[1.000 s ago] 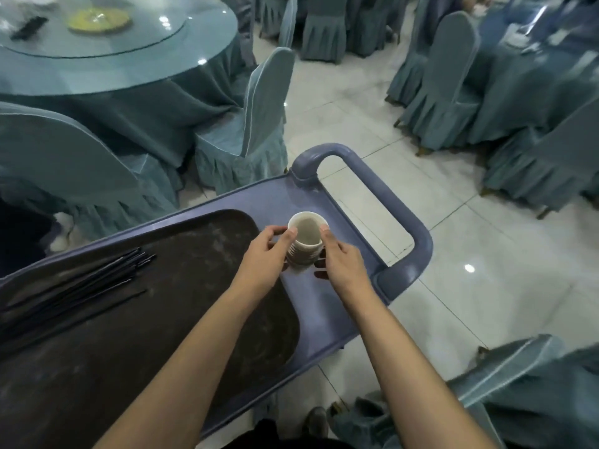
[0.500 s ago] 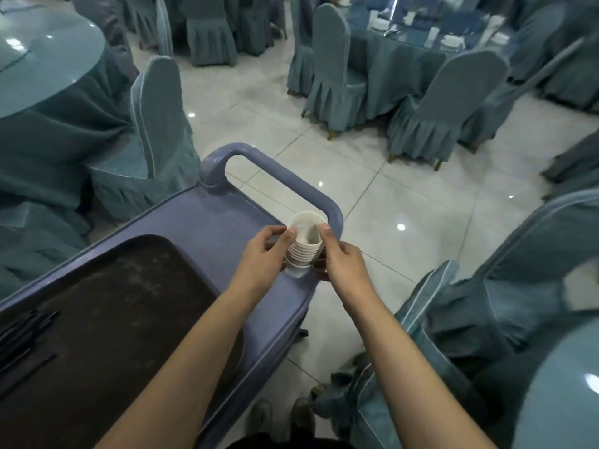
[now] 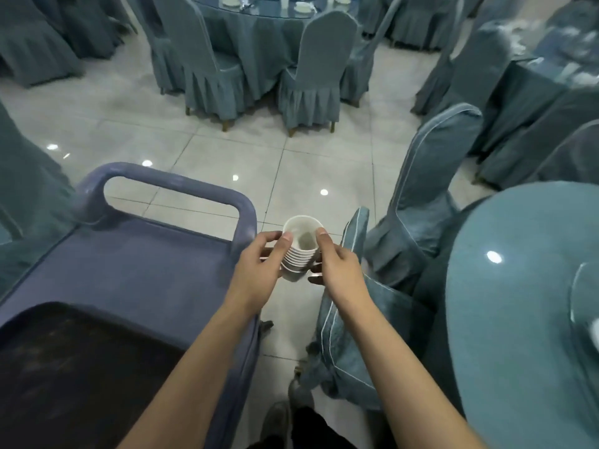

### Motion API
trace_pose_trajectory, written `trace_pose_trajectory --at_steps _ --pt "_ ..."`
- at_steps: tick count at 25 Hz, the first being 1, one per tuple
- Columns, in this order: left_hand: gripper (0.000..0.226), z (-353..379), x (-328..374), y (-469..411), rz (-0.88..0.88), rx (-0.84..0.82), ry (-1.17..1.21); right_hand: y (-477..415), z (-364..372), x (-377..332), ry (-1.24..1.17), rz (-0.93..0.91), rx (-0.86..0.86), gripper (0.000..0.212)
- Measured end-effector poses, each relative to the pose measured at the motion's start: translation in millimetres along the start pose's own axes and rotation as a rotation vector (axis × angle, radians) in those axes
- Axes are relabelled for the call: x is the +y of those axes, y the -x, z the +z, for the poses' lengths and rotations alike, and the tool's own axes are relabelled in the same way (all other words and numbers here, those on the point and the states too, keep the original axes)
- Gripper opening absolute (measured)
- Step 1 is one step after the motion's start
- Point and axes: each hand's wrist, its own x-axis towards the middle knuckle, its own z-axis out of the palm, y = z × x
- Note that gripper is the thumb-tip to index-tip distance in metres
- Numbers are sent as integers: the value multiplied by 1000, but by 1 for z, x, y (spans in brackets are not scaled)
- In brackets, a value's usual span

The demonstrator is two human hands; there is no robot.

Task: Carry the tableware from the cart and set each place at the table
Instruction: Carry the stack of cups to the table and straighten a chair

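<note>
The stack of white cups [image 3: 299, 251] is held in the air between both hands, clear of the cart [image 3: 146, 254] and over the tiled floor [image 3: 227, 150]. It sits just right of the cart handle [image 3: 175, 183] and just left of the nearest covered chair [image 3: 343, 319]. The cups are nested one inside another, their rims showing as rings down the side, and the stack leans a little to the right at the top.

The left grip [image 3: 259, 264] pinches the stack from the left, with the thumb up by the top rim and the fingers curled round the far side. The right grip [image 3: 337, 270] pinches it from the right, with the thumb on the top rim and the fingers wrapped lower down.

On the cart's near left lies a dark tray [image 3: 81, 367]. At near right is a round table [image 3: 518, 303] in blue cloth, with a second chair [image 3: 431, 189] beside it. A far table [image 3: 259, 14] already carries white dishes.
</note>
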Motion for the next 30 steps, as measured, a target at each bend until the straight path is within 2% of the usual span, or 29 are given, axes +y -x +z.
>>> trace_pose_trajectory --at_steps 3,12,18,21,26,30 --pt "16 29 0 -1 24 -96 -24 6 -29 6 -38 14 103 44" --pt "27 146 9 12 56 -401 -106 18 -143 27 -150 50 384 52" --pt "12 247 7 48 42 -543 -121 35 -237 57 -201 87 538 52" --pt "13 295 2 68 35 -604 -146 44 -283 70 -214 136 601 65" --pt "20 373 -10 104 -3 -696 -172 74 -359 92 -293 112 696 46" --pt "22 427 -23 135 -7 -774 -230 97 -411 110 -336 119 768 43"
